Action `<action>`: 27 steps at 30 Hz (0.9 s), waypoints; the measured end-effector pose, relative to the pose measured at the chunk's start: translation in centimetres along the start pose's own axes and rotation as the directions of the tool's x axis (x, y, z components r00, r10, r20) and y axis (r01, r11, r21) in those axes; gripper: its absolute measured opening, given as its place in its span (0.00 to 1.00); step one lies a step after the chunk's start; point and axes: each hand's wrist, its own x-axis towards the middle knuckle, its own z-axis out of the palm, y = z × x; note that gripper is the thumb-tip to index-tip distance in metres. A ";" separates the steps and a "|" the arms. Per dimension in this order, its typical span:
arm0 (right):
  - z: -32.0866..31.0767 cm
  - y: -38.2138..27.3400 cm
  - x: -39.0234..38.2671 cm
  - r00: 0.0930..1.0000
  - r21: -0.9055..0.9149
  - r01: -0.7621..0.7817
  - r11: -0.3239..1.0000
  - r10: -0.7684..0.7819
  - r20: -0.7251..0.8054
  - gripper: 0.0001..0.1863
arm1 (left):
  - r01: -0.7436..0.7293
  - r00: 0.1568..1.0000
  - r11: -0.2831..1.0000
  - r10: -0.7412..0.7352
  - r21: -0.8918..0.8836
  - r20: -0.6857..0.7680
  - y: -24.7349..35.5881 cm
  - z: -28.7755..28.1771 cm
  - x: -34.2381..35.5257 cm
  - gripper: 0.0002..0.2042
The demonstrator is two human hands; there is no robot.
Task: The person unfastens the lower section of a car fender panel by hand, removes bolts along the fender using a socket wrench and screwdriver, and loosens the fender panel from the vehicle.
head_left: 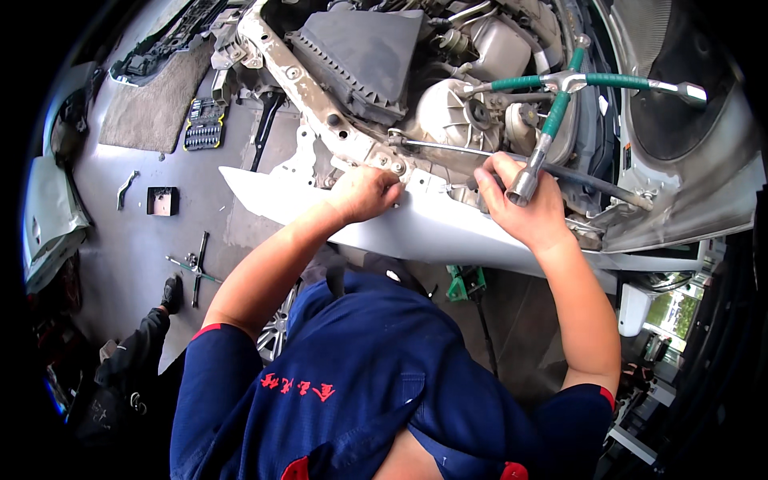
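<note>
My left hand (364, 194) is closed, fingers curled at the upper edge of a white fender (448, 228), beside a rusty front body rail (316, 108). Whatever it pinches is hidden. Further right along the same edge, my right hand (540, 212) has bent fingers, and I cannot make out what is in them. A four-way lug wrench (570, 82) with green-wrapped arms lies over the engine bay. Its near socket (522, 188) covers part of my right hand. A thin support strut (596, 181) runs just beyond my right fingers.
The black air filter box (356, 60) and a pale reservoir (500, 48) fill the bay. On the floor at left are a socket set (205, 124), a small black tray (162, 201) and another cross wrench (194, 268). A person's leg (144, 340) shows at lower left.
</note>
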 end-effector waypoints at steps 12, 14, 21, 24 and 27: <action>-0.9 0.1 -0.5 0.995 -0.032 0.048 0.998 -0.045 0.086 0.14 | -0.013 1.000 1.000 0.013 0.009 -0.015 -0.3 0.4 0.1 0.15; -0.6 1.2 0.4 0.881 0.022 0.467 0.884 -0.463 -0.095 0.14 | 0.002 1.000 1.000 -0.002 0.020 -0.006 -0.3 0.4 0.2 0.15; -0.5 0.3 -0.1 0.998 0.052 0.037 0.998 -0.039 0.048 0.14 | -0.005 1.000 1.000 0.006 0.005 -0.022 -0.3 0.3 0.0 0.15; -1.2 0.8 0.6 0.808 -0.053 0.570 0.820 -0.572 -0.142 0.14 | -0.013 1.000 1.000 0.014 0.007 -0.024 0.2 0.0 0.1 0.15; 0.1 2.3 0.5 0.911 -0.036 0.411 0.911 -0.412 -0.022 0.15 | -0.004 1.000 1.000 0.004 0.013 -0.009 0.3 0.0 0.0 0.15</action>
